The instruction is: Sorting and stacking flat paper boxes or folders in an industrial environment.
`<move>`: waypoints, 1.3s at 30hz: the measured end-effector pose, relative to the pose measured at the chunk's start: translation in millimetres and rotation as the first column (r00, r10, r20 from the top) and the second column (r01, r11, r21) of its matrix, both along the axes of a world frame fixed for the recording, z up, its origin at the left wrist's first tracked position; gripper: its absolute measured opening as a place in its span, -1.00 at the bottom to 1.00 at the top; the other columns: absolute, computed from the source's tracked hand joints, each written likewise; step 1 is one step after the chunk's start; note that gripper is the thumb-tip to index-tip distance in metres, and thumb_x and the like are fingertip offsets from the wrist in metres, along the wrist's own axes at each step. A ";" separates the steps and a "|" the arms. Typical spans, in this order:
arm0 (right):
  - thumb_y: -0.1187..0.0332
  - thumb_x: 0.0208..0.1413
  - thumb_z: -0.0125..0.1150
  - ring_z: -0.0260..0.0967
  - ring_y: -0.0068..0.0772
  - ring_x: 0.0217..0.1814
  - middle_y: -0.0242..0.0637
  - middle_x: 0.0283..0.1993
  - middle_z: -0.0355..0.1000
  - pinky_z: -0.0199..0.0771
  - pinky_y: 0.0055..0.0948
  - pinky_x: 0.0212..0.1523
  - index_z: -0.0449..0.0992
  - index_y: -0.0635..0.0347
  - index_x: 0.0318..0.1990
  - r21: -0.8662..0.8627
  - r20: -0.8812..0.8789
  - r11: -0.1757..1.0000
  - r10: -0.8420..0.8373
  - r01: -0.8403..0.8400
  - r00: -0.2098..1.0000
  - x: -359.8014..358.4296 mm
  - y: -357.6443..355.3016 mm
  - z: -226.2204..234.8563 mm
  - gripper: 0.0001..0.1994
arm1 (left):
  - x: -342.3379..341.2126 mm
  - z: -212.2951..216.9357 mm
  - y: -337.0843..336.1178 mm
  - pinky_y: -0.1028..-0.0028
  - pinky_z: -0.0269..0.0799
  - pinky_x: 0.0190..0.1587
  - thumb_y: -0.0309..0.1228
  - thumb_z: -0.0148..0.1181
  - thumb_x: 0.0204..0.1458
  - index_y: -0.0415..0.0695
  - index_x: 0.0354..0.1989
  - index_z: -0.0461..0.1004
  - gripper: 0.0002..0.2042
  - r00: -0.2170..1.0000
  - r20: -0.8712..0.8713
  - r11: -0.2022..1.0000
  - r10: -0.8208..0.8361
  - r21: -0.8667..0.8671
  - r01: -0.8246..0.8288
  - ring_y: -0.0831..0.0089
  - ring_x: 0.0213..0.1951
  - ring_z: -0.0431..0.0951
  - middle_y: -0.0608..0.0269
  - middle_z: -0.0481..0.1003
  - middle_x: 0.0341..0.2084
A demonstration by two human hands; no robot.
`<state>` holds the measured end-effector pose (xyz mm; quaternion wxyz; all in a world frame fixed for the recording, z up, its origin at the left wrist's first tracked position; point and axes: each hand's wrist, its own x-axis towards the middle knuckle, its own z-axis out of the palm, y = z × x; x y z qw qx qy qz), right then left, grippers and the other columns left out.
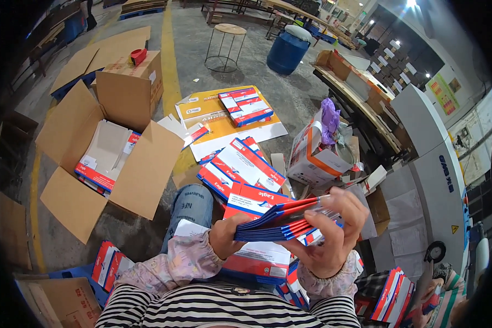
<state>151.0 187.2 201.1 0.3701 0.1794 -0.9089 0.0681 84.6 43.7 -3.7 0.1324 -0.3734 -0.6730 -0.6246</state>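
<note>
My left hand (pixel 224 235) is closed around the left end of a thin stack of flat, folded cartons (pixel 273 223) in red, white and blue. At the right end, my right hand (pixel 333 232) grips the same stack, its fingers curled over and the thumb underneath. The blue folded edges face me, slightly fanned toward the right. Beneath my hands lie more flat cartons (pixel 259 256) of the same print. Beyond them a loose pile of cartons (pixel 243 167) spreads out at odd angles.
An open cardboard box (pixel 74 131) at left holds more cartons. A red tape dispenser (pixel 139 56) sits on a closed box behind it. Cartons rest on a yellow cardboard sheet (pixel 208 106) ahead. At right stand a white-orange box (pixel 311 158) and a machine (pixel 437 169). Another person's sleeve (pixel 455 290) shows lower right.
</note>
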 end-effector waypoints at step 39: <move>0.02 0.18 -0.08 0.29 -0.30 -0.30 -0.12 -0.33 0.37 0.31 -0.31 -0.21 0.44 0.34 -0.22 -0.629 0.061 0.763 -0.148 0.153 0.987 -53.2 15.9 -87.4 -0.54 | 190.6 -267.7 -385.8 0.07 -0.03 0.23 0.02 0.16 -0.11 0.03 0.17 0.19 -0.35 0.381 0.248 0.125 0.891 -0.939 0.320 0.12 0.21 0.12 0.09 0.22 0.12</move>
